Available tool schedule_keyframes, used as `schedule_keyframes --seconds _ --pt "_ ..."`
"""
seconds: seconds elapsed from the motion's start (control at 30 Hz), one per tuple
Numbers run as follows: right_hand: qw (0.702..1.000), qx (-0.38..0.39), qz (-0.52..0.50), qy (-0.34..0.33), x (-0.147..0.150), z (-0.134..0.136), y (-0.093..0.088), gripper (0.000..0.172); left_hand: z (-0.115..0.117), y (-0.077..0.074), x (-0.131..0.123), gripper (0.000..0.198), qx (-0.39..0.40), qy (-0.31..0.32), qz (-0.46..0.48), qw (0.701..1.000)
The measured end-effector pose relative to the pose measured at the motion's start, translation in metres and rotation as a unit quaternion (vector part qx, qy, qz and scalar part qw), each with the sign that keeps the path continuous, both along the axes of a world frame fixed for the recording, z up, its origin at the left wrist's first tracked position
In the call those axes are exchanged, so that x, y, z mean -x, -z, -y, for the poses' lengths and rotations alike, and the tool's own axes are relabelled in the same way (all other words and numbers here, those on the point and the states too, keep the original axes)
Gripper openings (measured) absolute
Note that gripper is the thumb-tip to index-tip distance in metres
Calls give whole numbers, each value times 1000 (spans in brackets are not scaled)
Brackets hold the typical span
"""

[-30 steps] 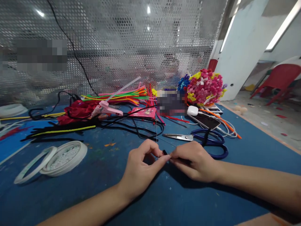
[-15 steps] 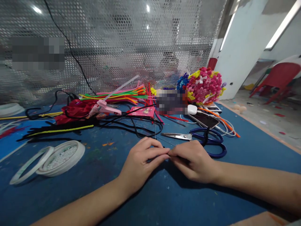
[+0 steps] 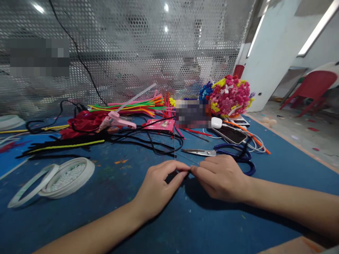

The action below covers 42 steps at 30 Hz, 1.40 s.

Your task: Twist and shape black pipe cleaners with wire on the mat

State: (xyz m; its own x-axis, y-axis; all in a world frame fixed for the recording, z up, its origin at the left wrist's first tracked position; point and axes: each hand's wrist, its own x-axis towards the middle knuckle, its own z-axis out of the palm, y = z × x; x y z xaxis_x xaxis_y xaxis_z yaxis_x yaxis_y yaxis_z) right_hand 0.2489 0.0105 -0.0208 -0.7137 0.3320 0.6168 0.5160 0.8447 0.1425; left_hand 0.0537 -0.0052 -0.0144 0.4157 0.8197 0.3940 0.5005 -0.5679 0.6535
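Note:
My left hand (image 3: 159,187) and my right hand (image 3: 221,176) meet fingertip to fingertip low over the blue table (image 3: 111,211). Both pinch a small dark piece between them, too small to name. A thin wire (image 3: 174,148) rises from the pinch point. Just behind my right hand lie scissors (image 3: 212,152) with blue handles. A black pipe cleaner (image 3: 246,148) runs up from behind my right hand.
Tape rolls (image 3: 66,174) lie at the left. A pink glue gun (image 3: 118,121), black cables, a red bundle and coloured pipe cleaners (image 3: 132,106) crowd the back. A phone (image 3: 229,134), white charger and a pink flower ball (image 3: 230,95) sit back right. Perforated metal screen behind.
My left thumb and fingers have closed tighter against my right fingertips, hiding the small black piece seen a second ago. Both hands stayed in about the same spot.

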Motion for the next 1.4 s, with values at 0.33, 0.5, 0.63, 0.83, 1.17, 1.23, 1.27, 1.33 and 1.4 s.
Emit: schedule_keyframes --seconds 0.33,0.5,0.63,0.83,1.17,1.23,1.27,1.33,1.4 --pt "999 16 -24 -27 0 3 1 26 -3 2 4 11 -78 78 64 992" --pt "999 0 -27 -29 0 0 1 26 -2 -1 0 8 81 -1 86 993" --pt "999 -39 -16 -29 -1 -4 2 25 -5 -4 -6 20 216 -21 128 968" --pt "998 -31 -15 -47 -2 -5 4 24 -5 1 -5 10 158 -56 162 972" --pt "996 52 -64 -33 -3 -5 7 21 -9 -4 10 12 -133 31 -32 990" --pt "997 40 -65 -28 -3 -7 6 22 -9 -5 9 10 -133 39 -61 988" --pt "997 31 -64 -26 -3 -7 6 22 -9 -5 8 10 -124 42 -73 989" --pt "998 15 -58 -26 -3 -7 4 24 -7 -5 6 11 -98 49 -92 990" --pt "998 7 -52 -26 -3 -7 3 25 -7 -4 5 10 -85 56 -103 989"
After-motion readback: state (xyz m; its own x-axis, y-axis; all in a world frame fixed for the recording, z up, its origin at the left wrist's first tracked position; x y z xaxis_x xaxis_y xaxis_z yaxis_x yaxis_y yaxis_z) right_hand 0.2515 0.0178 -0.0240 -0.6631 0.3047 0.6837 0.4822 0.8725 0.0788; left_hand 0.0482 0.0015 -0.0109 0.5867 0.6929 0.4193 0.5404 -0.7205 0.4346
